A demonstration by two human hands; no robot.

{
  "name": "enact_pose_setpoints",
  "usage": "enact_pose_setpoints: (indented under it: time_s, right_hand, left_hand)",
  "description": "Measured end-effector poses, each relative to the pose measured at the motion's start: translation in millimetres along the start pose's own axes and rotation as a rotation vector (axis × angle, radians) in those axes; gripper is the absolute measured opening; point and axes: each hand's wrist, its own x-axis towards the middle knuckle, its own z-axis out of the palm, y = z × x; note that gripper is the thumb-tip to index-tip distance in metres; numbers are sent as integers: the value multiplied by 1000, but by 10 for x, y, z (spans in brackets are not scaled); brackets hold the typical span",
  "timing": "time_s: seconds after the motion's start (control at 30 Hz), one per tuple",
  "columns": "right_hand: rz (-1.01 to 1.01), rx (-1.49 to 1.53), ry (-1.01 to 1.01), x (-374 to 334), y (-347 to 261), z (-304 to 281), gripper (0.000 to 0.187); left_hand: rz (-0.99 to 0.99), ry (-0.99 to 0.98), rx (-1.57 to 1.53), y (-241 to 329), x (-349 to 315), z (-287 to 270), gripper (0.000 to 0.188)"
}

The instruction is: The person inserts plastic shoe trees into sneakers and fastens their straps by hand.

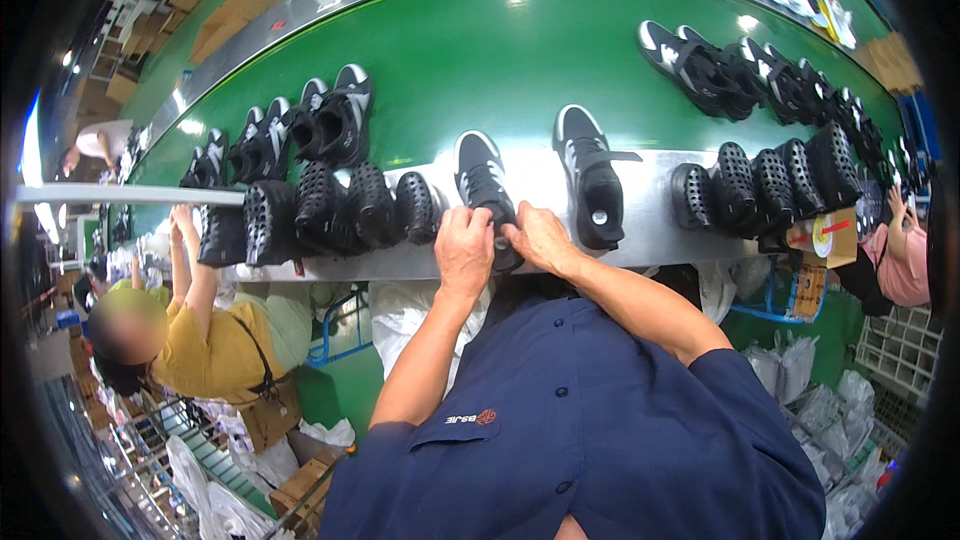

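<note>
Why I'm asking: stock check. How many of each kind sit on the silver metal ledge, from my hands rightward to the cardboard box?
Black-and-white sneakers: 2, one of them under the left hand and right hand
Black perforated rubber clogs: 5, overlapping, so approximate
Total: 7

We see a black shoe point(484, 190) with a white heel patch lying on the table point(650, 225), heel pointing away, toe end under our fingers; it lies just left of a matching shoe point(592, 175).
</note>
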Motion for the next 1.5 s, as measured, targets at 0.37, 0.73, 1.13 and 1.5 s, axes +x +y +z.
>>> enact_pose_setpoints:
  time_s: [0.37,0.73,1.13,1.5]
  right_hand:
    - [596,360,495,-293,810,-430,28]
    - [571,912,156,-325,716,-226,34]
    - [471,1086,73,-490,791,-627,25]
    - [427,912,-8,98,357,-1288,25]
  left_hand:
    - [-80,-240,-332,828,266,518,20]
    - [-264,-265,-237,873,353,766,29]
    - [-637,-404,-484,810,536,729,37]
    - [-977,-339,-1086,759,303,782,28]
